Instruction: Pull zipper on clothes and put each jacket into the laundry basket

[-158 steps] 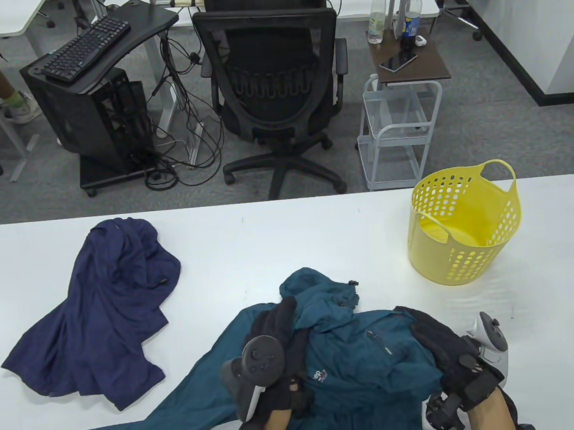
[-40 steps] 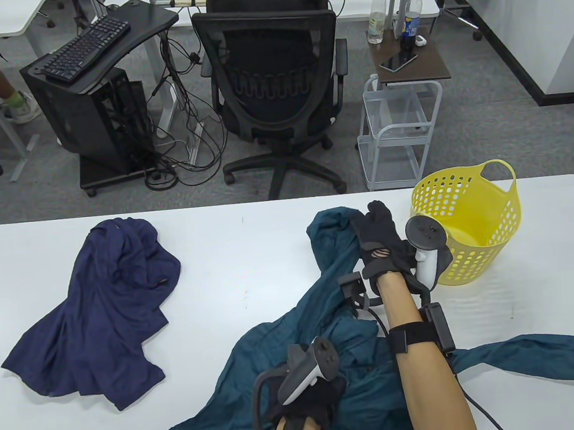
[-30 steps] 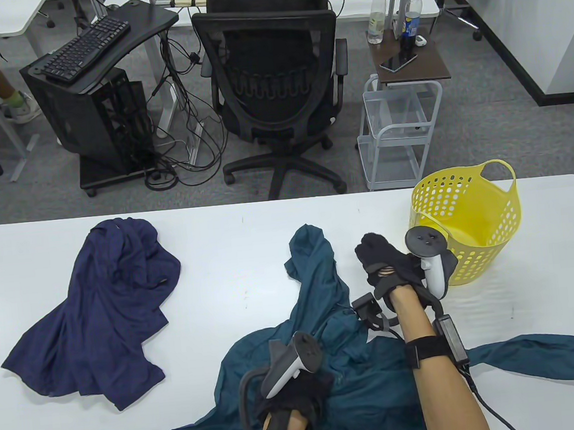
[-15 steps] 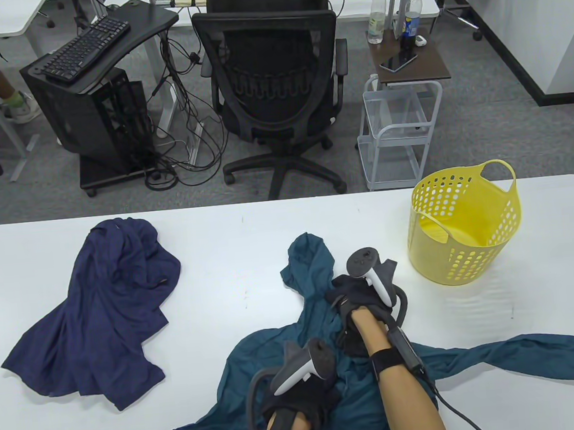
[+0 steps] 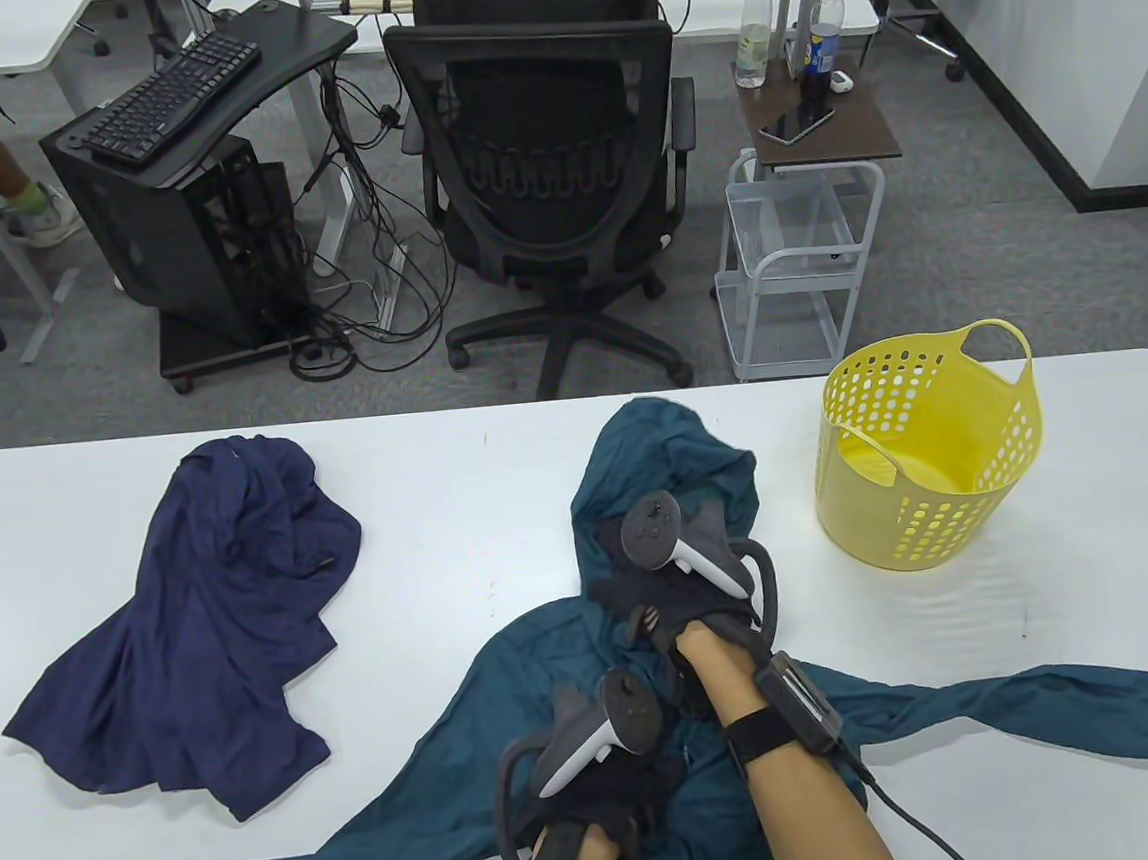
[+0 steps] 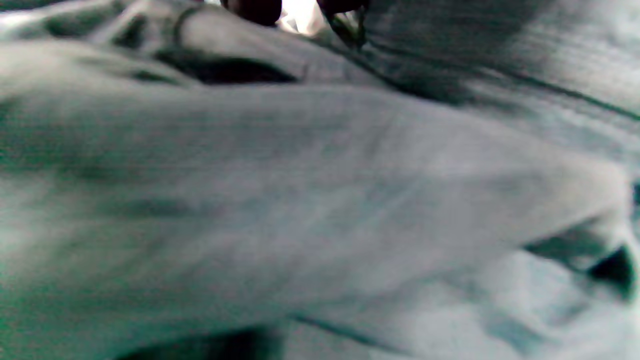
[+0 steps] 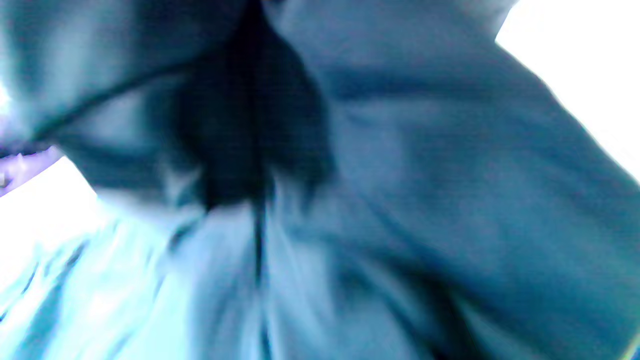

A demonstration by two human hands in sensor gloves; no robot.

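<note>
A teal jacket (image 5: 766, 785) lies spread across the near middle of the white table (image 5: 498, 477), hood (image 5: 661, 452) toward the far edge, one sleeve out right, one out left. My right hand (image 5: 639, 595) sits on its collar area just below the hood, fingers curled into the fabric. Nearer me, my left hand (image 5: 625, 782) grips the jacket's body. Teal cloth (image 6: 320, 200) fills the left wrist view, with dark fingertips (image 6: 255, 7) at the top edge. A dark zipper line (image 7: 257, 225) runs down blurred teal fabric in the right wrist view. A navy jacket (image 5: 209, 622) lies crumpled at left.
A yellow perforated laundry basket (image 5: 928, 459) stands upright on the table's right side, nothing showing inside, a short way right of the hood. Beyond the far edge are an office chair (image 5: 551, 171) and a small wire cart (image 5: 790, 260).
My right hand came back from beside the basket to the jacket's collar, shifting left. The hood now lies spread farther toward the far edge. The left hand stayed low on the jacket.
</note>
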